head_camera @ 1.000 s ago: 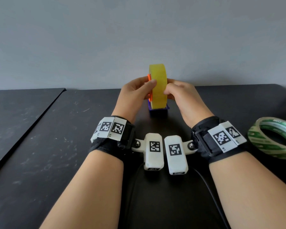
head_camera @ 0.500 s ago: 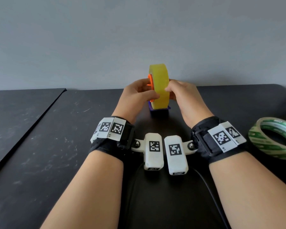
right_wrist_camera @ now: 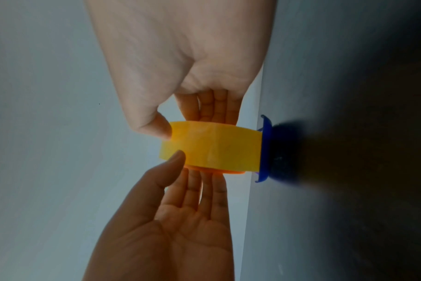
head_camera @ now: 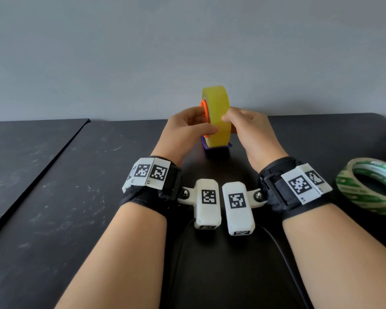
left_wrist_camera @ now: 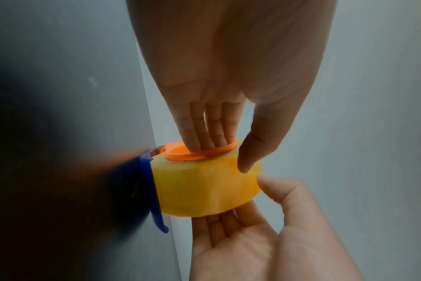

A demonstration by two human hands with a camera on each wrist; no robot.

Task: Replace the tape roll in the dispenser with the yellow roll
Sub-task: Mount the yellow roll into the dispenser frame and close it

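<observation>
From the head view, the yellow roll [head_camera: 216, 114] is standing on edge over the blue dispenser [head_camera: 217, 147] on the black table [head_camera: 54, 208], with the left hand [head_camera: 183, 130] and right hand [head_camera: 247, 128] pinching it from either side (a green roll [head_camera: 370, 186] is lying flat to the right). In the left wrist view, straight fingers [left_wrist_camera: 204, 131] are pressing the orange hub [left_wrist_camera: 197, 154], thumb on the rim. In the right wrist view, thumb and fingers are gripping the roll's far face.
</observation>
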